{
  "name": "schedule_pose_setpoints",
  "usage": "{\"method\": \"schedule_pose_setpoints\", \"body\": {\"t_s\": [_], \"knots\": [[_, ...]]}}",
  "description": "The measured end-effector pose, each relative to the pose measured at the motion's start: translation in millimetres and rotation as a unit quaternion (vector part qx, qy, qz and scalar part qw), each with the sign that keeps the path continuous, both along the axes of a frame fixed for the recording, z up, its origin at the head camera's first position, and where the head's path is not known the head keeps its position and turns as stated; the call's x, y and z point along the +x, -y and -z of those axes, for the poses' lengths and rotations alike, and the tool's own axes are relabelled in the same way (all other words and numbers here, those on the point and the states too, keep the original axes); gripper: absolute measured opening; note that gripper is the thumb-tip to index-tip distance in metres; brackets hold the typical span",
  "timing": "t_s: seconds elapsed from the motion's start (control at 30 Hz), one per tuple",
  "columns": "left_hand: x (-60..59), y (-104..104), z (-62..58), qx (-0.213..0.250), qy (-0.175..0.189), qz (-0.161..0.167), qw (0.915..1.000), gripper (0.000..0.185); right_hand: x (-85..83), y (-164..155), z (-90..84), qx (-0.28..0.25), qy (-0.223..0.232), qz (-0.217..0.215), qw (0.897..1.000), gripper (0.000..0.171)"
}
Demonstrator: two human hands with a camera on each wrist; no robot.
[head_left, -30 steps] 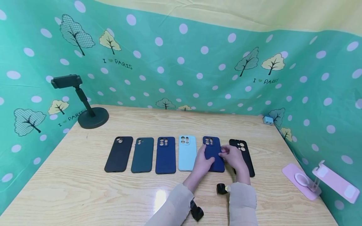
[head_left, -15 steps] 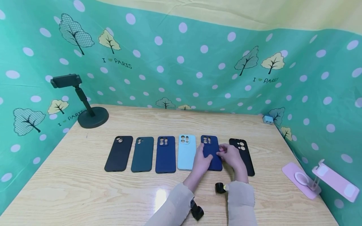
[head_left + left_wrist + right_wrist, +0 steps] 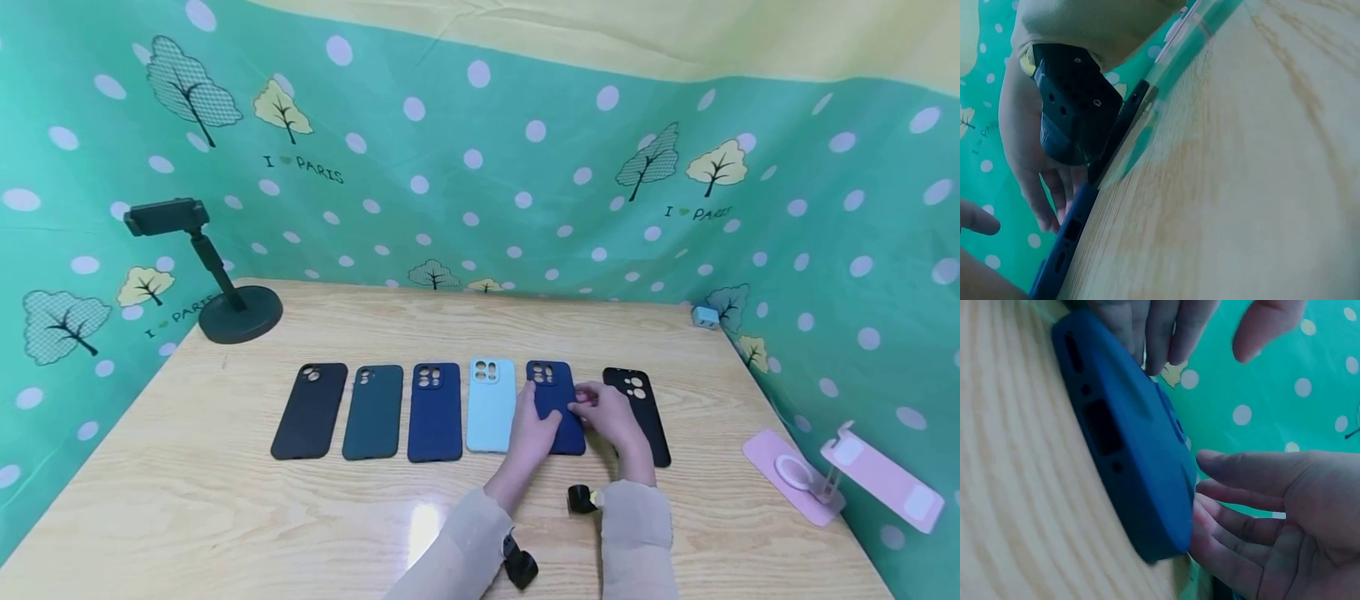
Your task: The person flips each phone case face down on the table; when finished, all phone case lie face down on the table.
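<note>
A navy phone case (image 3: 555,400) lies back up on the wooden table between my two hands. My left hand (image 3: 531,429) lies along its left edge, thumb raised over the case's back. At the right edge, the fingertips of my right hand (image 3: 609,415) touch the case's side. In the right wrist view the case (image 3: 1129,437) shows its bottom end with port holes, and the right thumb (image 3: 1241,467) stands clear of its surface. Left of the left hand lies a light blue case (image 3: 491,412); a black case (image 3: 651,425) is partly behind the right hand.
Farther left in the row are another navy case (image 3: 436,417), a dark teal case (image 3: 373,417) and a black case (image 3: 310,412). A black phone stand (image 3: 240,312) is at the back left, a pink folding stand (image 3: 795,475) at right, a small blue plug (image 3: 705,317) behind.
Both hands have slid the navy case slightly left, closer to the light blue case. The head view has shifted a little too.
</note>
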State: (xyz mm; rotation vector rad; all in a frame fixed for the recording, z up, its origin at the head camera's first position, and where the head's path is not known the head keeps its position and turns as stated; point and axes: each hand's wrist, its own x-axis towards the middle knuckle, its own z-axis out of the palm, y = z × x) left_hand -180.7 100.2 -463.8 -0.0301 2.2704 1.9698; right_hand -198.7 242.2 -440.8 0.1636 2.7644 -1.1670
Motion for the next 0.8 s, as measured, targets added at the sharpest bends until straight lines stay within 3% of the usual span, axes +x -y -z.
{"method": "schedule_pose_setpoints", "body": {"t_s": [0.23, 0.37, 0.6, 0.8], "knots": [[0.2, -4, -6.3, -0.003, -0.050, 0.000, 0.9987, 0.061, 3.6, -22, -0.9, 0.004, -0.065, 0.026, 0.998, 0.042], [-0.6, -9, -11.1, -0.001, -0.071, 0.017, 0.9974, 0.059, 7.6, -36, -2.2, -0.001, -0.072, 0.049, 0.996, 0.043], [-7.5, -26, -15.2, 0.037, -0.053, 0.071, 0.9954, 0.058, 17.3, -60, -4.5, -0.024, -0.066, 0.095, 0.993, 0.047], [-16.0, -43, -15.4, 0.037, -0.034, 0.109, 0.9927, 0.058, 23.5, -76, -2.1, -0.033, -0.054, 0.130, 0.990, 0.048]]}}
